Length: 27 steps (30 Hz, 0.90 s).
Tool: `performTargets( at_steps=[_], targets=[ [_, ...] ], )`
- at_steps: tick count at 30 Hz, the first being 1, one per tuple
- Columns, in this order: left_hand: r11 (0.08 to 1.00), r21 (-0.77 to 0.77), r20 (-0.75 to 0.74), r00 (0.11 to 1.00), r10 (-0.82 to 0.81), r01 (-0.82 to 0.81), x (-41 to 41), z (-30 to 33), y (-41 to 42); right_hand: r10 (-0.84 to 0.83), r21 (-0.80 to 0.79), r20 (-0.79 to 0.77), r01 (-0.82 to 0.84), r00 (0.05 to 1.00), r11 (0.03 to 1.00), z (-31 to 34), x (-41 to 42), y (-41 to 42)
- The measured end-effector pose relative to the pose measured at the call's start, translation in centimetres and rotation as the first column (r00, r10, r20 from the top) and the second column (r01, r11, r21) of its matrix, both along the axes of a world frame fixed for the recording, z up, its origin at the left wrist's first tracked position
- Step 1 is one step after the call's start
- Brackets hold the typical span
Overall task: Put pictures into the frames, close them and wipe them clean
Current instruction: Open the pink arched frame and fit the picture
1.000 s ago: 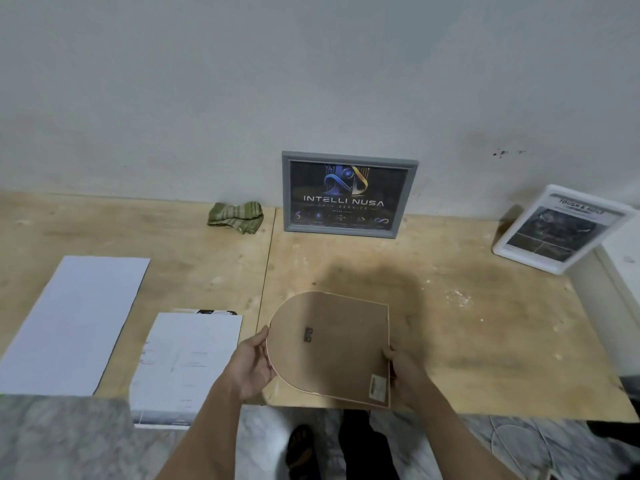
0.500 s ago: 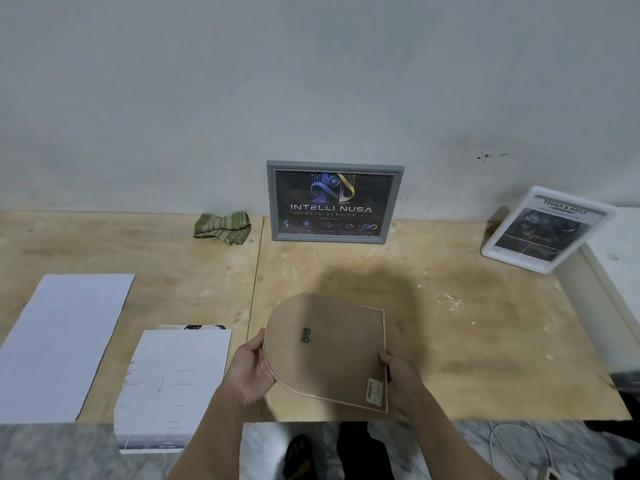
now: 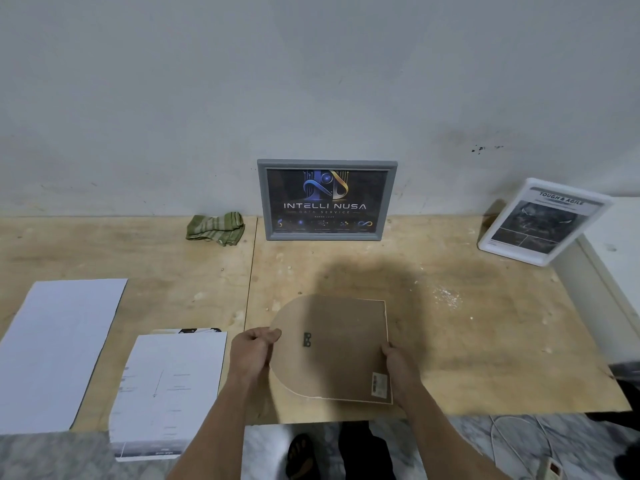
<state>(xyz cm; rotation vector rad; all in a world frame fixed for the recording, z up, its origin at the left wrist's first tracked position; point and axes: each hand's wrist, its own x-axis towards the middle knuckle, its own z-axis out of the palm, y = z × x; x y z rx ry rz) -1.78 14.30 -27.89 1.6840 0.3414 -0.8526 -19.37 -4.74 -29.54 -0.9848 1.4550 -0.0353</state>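
**Arched frame held face-down at the desk's near edge**

Since the earlier pictures my view has tipped down a little, so the wall fills less of it, and the left hand (image 3: 254, 351) has slid up the curved edge of the arched frame (image 3: 332, 348), its fingers now hooked over the rim near the small metal hanger (image 3: 307, 339).

Going from the biggest thing down, I see the plywood desk (image 3: 485, 341) running across the view against a pale wall (image 3: 311, 81). On its left part lies a large white sheet (image 3: 59, 351), and just beside it a second printed sheet (image 3: 169, 389) overhangs the near edge, with another print peeking out from under its far end. The arched frame lies back-up in the middle near the front edge, brown backing board showing, round end to the left and straight end to the right, a barcode sticker (image 3: 379, 385) in its near right corner. A grey frame (image 3: 327, 199) with a dark logo picture leans upright against the wall behind it. A white frame (image 3: 543, 221) with a dark print stands tilted at the far right. A crumpled green cloth (image 3: 216, 227) lies at the wall, left of the grey frame.

My right hand (image 3: 398, 370) grips the frame's straight right edge, fingers curled at it. Both hands are closed on the frame.
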Motion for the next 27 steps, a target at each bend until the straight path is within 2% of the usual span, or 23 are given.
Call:
performTargets(
  at_steps=[3, 8, 10, 13, 16, 21, 25, 27],
  targets=[
    [0.999, 0.027, -0.03, 0.999, 0.027, -0.027, 0.0, 0.2, -0.1, 0.02, -0.148, -0.057, -0.028, 0.998, 0.989, 0.1, 0.2, 0.1],
    [0.993, 0.053, -0.101, 0.989, 0.11, -0.105, 0.5, -0.3, 0.6, 0.027, -0.293, -0.212, -0.089, 0.977, 0.952, 0.5, -0.2, 0.1],
    [0.992, 0.073, -0.097, 0.989, 0.112, -0.105, 0.5, -0.7, 1.0, 0.051, -0.339, -0.222, -0.126, 0.974, 0.932, 1.0, -0.3, 0.2],
    [0.989, 0.064, -0.086, 0.987, 0.136, -0.131, 0.3, -1.3, 1.8, 0.178, -0.398, -0.2, -0.246, 0.963, 0.884, 1.2, -0.5, 0.5],
    [0.989, 0.045, -0.11, 0.983, 0.144, -0.14, 0.4, -1.9, 2.4, 0.268, -0.424, -0.233, -0.346, 0.935, 0.837, 0.9, -0.7, 0.5],
    [0.974, 0.006, -0.141, 0.964, 0.226, -0.228, 0.5, -1.8, 3.8, 0.262, -0.396, -0.294, -0.366, 0.919, 0.842, 0.3, -0.8, -0.2],
    [0.973, 0.0, -0.149, 0.962, 0.228, -0.231, 0.5, -1.8, 4.8, 0.264, -0.373, -0.256, -0.346, 0.93, 0.861, 0.2, -0.2, -0.1],
    [0.967, -0.011, -0.153, 0.956, 0.25, -0.255, 0.6, -1.9, 5.0, 0.3, -0.391, -0.243, -0.376, 0.922, 0.84, 0.0, 0.0, 0.1]
  ],
)
